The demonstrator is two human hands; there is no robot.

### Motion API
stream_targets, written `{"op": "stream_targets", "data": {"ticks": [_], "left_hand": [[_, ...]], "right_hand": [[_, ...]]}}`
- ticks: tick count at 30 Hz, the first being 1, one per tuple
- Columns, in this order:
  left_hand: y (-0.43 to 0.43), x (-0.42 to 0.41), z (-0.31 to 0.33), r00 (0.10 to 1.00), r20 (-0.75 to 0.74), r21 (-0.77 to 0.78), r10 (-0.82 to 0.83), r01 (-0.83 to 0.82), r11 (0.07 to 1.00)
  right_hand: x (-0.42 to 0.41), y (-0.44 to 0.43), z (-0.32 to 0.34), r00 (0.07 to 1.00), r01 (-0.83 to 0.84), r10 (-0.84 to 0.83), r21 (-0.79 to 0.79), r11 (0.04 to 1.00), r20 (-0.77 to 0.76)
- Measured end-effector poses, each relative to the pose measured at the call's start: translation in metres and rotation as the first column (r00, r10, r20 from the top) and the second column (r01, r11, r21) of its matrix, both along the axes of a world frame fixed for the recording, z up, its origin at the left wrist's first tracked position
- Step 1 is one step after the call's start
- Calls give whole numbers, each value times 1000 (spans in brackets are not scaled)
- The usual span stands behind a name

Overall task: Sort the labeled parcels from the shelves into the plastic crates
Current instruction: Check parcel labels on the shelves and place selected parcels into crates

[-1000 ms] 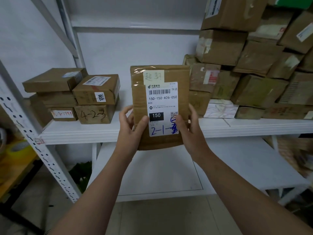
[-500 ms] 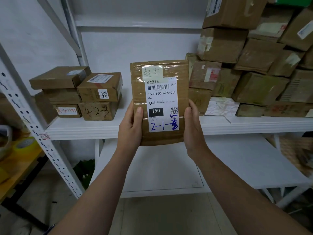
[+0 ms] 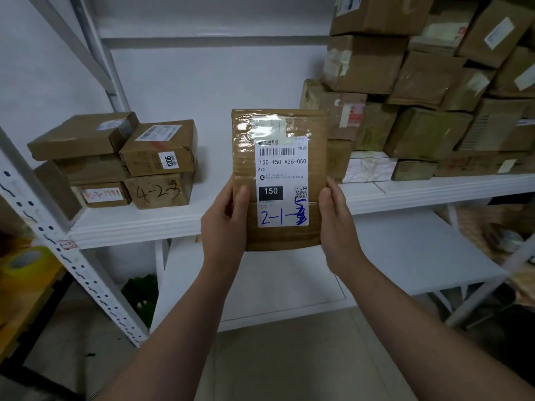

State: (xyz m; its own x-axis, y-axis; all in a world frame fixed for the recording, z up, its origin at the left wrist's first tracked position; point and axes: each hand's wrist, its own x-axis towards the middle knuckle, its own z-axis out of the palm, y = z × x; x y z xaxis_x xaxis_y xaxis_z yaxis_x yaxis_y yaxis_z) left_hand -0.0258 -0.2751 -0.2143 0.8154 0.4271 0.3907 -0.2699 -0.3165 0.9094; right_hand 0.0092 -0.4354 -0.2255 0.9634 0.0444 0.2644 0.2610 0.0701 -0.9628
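I hold a flat brown parcel [image 3: 246, 157] upright in front of the white shelf [image 3: 139, 227]. Its white label reads 150-150-A26-050, with "2-1-" handwritten in blue. My left hand [image 3: 224, 224] grips the parcel's lower left edge, thumb on the front. My right hand [image 3: 337, 221] grips the lower right edge the same way. No crate is in view.
A small stack of brown boxes [image 3: 115, 160], one marked 4-23 and one 1206, sits on the shelf at the left. A tall pile of taped cartons [image 3: 428, 91] fills the right. A perforated shelf post [image 3: 58, 244] slants at the left beside a yellow tape roll [image 3: 26, 264]. A lower shelf board [image 3: 405, 261] lies beneath.
The parcel has tilted slightly, so glare now washes out the note at its top. My left thumb shifted to lie flat on the front. The view moved a little.
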Motion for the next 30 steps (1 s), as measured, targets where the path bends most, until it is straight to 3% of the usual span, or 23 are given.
{"op": "stream_targets", "data": {"ticks": [8, 15, 25, 30], "left_hand": [[-27, -20, -30, 986, -45, -54, -158, 156, 986], [-105, -33, -53, 930, -148, -105, -336, 323, 940], [-321, -46, -80, 786, -238, -144, -570, 552, 821], [-451, -71, -92, 659, -295, -138, -692, 687, 713]], "right_hand": [[-48, -32, -34, 986, 153, -154, -18, 988, -68], [-94, -103, -56, 932, 353, -357, -67, 933, -60], [-168, -307, -75, 868, 472, -474, -53, 880, -148], [-212, -420, -83, 800, 578, -582, -76, 813, -143]]}}
